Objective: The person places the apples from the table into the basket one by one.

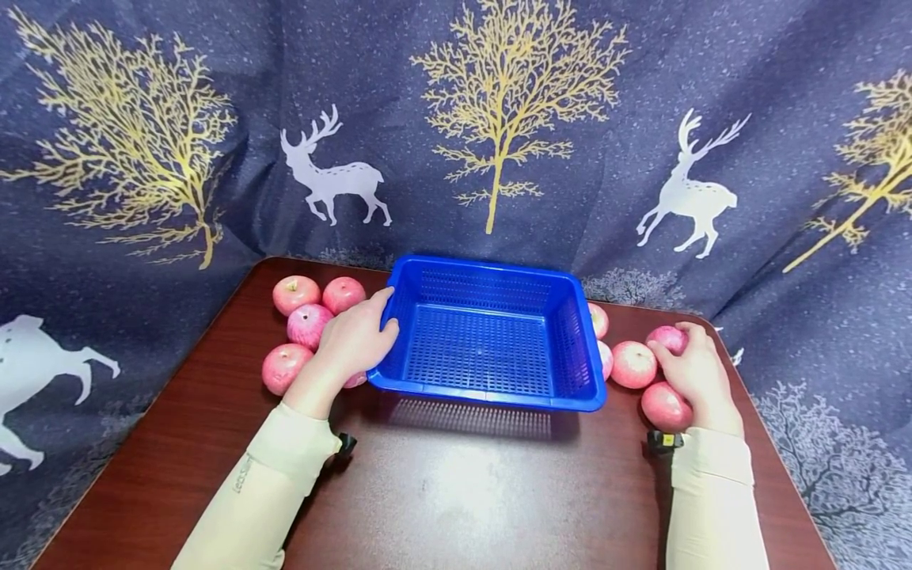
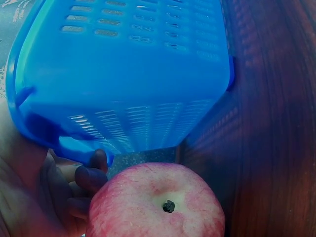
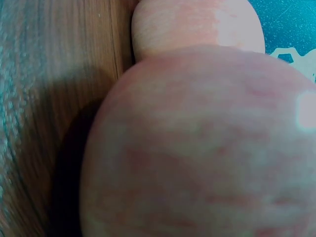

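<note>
A blue plastic basket (image 1: 479, 394) with slotted walls sits at the middle of the table's far side. My left hand (image 1: 359, 332) grips its left rim, and in the left wrist view fingertips (image 2: 94, 173) show beneath the rim. Close by these fingers is a red apple (image 2: 153, 202) with a dark stem hollow. At the right of the table, my right hand (image 1: 697, 370) holds a pinkish-red apple (image 1: 668, 340) between thumb and fingers. Right beside that hand are a paler apple (image 1: 633, 365) and a red apple (image 1: 666, 406). Apples fill much of the right wrist view, which hides the fingers.
Several apples are grouped left of the basket, among them a yellowish-red one (image 1: 295, 294) and a red one (image 1: 286, 368). Two more, one of them a pale apple (image 1: 598, 321), are partly hidden behind the basket's right wall. A dark patterned cloth (image 1: 427, 198) hangs behind the brown table (image 1: 456, 491).
</note>
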`<state>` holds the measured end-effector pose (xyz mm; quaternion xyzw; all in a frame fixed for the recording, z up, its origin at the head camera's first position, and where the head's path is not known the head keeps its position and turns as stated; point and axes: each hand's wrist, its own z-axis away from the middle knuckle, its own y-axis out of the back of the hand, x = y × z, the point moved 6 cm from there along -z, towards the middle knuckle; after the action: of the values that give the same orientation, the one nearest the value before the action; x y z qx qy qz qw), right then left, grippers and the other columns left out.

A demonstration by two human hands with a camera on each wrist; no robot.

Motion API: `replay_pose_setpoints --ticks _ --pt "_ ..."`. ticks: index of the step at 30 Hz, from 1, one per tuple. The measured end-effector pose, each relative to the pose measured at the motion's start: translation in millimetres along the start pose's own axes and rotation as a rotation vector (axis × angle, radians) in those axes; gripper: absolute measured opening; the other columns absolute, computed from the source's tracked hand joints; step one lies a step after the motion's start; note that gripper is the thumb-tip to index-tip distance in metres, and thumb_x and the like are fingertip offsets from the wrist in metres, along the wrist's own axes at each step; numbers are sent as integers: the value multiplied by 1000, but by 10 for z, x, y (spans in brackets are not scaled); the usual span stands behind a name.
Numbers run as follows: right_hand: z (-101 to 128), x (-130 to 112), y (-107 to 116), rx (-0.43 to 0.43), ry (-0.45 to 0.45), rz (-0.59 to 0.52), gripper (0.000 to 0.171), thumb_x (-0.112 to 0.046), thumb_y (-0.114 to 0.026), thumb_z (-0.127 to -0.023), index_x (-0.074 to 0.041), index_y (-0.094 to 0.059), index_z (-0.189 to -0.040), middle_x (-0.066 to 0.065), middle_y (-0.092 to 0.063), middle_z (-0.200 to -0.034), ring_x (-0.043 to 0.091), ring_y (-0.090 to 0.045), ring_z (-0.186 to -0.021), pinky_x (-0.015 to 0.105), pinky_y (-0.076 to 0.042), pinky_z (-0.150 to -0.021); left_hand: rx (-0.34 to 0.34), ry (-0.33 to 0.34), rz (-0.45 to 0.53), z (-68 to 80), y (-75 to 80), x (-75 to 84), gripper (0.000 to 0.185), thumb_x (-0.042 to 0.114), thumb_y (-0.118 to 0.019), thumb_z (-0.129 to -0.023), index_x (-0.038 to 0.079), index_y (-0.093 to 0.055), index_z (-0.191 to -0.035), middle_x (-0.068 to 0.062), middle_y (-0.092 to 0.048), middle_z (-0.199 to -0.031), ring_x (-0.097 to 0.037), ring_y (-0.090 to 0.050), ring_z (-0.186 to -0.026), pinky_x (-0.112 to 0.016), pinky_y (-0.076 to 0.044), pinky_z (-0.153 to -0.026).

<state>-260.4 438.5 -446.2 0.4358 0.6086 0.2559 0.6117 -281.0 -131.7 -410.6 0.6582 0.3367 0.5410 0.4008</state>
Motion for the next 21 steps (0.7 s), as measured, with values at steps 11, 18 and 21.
replay_pose_setpoints --ticks 11,18,21 --pt "-25 -33 1 12 25 10 81 -45 -60 -112 9 -35 -166 47 -42 -156 66 -43 -142 77 -33 -116 -3 19 0 2 -8 -22 66 36 -56 -111 13 -43 -171 -19 -63 -157 -46 -71 -127 -68 -59 -96" --pt "-38 -33 55 58 53 19 77 -43 -61 -112 10 -40 -163 47 -44 -155 65 -42 -145 76 -32 -118 -13 19 29 -7 -26 -15 65 35 -54 -111 14 -41 -172 -19 -62 -159 -46 -69 -131 -69 -57 -100" --pt "-32 -66 87 78 60 14 76 -42 -62 -111 10 -41 -163 46 -44 -156 64 -43 -145 75 -32 -118 -13 17 33 -4 -24 -13 65 34 -54 -112 14 -41 -172 -19 -61 -159 -46 -69 -131 -68 -56 -101"
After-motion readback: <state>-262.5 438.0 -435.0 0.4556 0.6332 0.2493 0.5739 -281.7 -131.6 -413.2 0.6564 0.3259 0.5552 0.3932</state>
